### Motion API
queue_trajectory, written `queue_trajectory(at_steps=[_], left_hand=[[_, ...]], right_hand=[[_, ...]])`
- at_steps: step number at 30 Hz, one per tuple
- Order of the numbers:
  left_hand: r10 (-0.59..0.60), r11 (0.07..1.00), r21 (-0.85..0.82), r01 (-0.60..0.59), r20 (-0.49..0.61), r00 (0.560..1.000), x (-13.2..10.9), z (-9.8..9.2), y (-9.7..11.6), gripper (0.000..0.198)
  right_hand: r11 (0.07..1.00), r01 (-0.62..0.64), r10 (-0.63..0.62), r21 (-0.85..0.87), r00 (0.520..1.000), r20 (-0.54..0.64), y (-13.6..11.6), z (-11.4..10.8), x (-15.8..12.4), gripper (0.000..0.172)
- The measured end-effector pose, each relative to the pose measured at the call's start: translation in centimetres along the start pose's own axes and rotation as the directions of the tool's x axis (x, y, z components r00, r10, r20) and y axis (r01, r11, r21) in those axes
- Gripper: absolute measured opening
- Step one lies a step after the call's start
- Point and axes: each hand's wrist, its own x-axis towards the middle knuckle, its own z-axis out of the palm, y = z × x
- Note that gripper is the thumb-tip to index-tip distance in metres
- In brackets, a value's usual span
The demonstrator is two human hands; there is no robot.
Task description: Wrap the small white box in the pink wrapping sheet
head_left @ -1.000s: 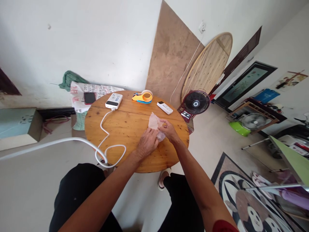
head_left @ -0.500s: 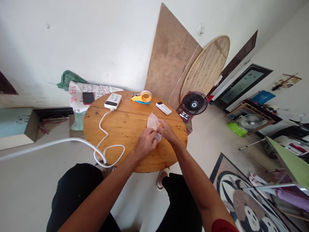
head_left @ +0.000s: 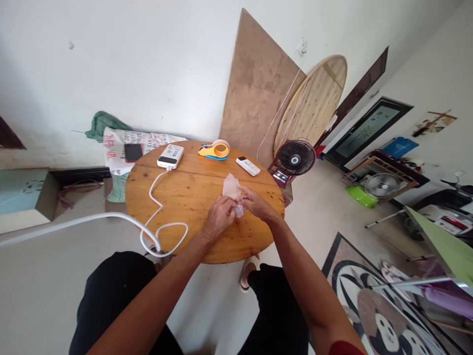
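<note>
The person's left hand and right hand pinch a thin, pale sheet, perhaps plastic film, at the round wooden table. Its near end looks bunched, its far end spread flatter; the gathering seems partway done, the far end left.

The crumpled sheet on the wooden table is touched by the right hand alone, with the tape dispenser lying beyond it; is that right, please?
Not quite: in the head view, the left hand and right hand both touch the crumpled sheet. The rest holds.
</note>
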Motion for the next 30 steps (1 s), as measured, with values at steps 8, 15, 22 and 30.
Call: queue_trajectory(at_steps=[8, 15, 22, 30], left_hand=[[-0.055, 0.998, 0.016, 0.055, 0.046, 0.997, 0.3, -0.3, 0.2, 0.019], [-0.003, 1.0, -0.017, 0.004, 0.066, 0.998, 0.2, -0.4, 0.4, 0.03], [0.011, 0.999, -0.037, -0.008, 0.084, 0.996, 0.2, -0.4, 0.0, 0.038], [-0.036, 0.996, -0.075, 0.039, 0.042, 0.998, 0.2, -0.1, -0.2, 0.029]], right_hand=[[0.915, 0.1, -0.109, -0.391, 0.994, -0.001, -1.3, 0.5, -0.3, 0.058], [0.879, 0.12, -0.119, -0.462, 0.992, 0.031, -1.8, 0.0, 0.3, 0.053], [0.869, 0.084, -0.057, -0.487, 0.996, 0.07, -2.4, -0.5, 1.8, 0.046], [0.956, -0.068, 0.104, -0.286, 0.988, 0.113, -2.5, -0.4, 1.8, 0.047]])
